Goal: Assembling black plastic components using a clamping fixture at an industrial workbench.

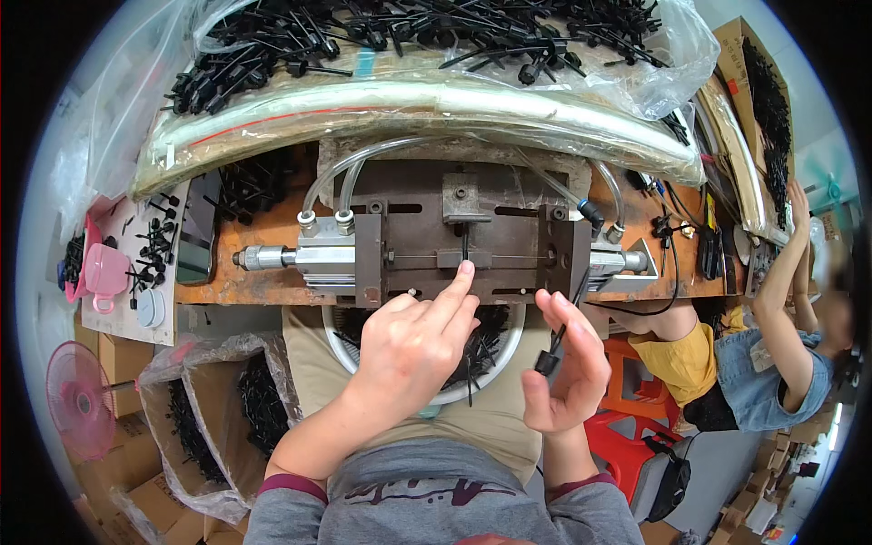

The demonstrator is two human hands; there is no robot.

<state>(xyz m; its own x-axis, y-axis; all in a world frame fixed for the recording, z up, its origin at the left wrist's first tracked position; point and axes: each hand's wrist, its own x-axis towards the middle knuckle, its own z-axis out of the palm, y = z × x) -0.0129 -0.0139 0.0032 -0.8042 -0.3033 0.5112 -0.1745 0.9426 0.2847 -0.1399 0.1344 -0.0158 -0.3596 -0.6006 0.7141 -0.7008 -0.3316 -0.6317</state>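
Right of the centre block [448, 260], half-curled right hand [579, 377] holds black part [547, 363], stem far; left hand [413, 341] index-points at block, grip unclear.

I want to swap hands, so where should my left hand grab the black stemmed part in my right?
Probably take the black stemmed part by its thick knob, bringing the left hand in from the left: the knob sits exposed on that side, while the thin stem slants up among the right hand's fingers.

Workshop; bench-mounted metal fixture [409, 195] with pneumatic cylinders [327, 259]; heaped black parts [436, 27]; cardboard boxes [132, 359]
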